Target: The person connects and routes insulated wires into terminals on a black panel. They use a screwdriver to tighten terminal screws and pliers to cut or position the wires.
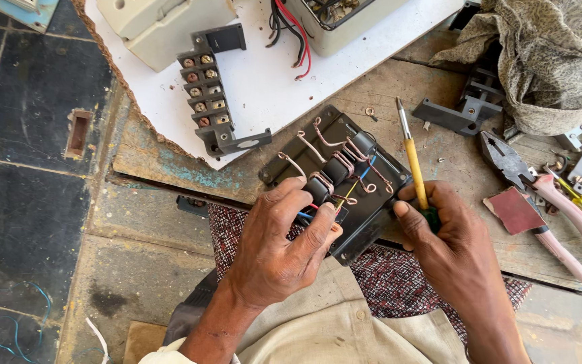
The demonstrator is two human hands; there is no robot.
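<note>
Gripping the near edge of a black plate (365,202) at centre frame, the left hand (277,249) curls around it, fingers resting among small black coils and bent copper leads (318,145). The right hand (446,236) is closed on a yellow-shafted screwdriver (413,162) with a green grip, tip pointing up and away, just beside the plate's right edge. The plate hangs half over the bench (439,87) edge, above the person's lap.

My judgement: with so much of the plate unsupported, a hard push from the tool could tip it off the edge, and the thin red, blue and yellow wires (351,190) under the left fingers could snag or bend.

No packages, labels or signs are readable. A white sheet (264,87) lies at upper centre, carrying a grey terminal strip (207,87) and two cream boxes. Pink-handled pliers (540,195) and a reddish-brown square (514,210) lie at right, a crumpled cloth (547,54) at upper right.
</note>
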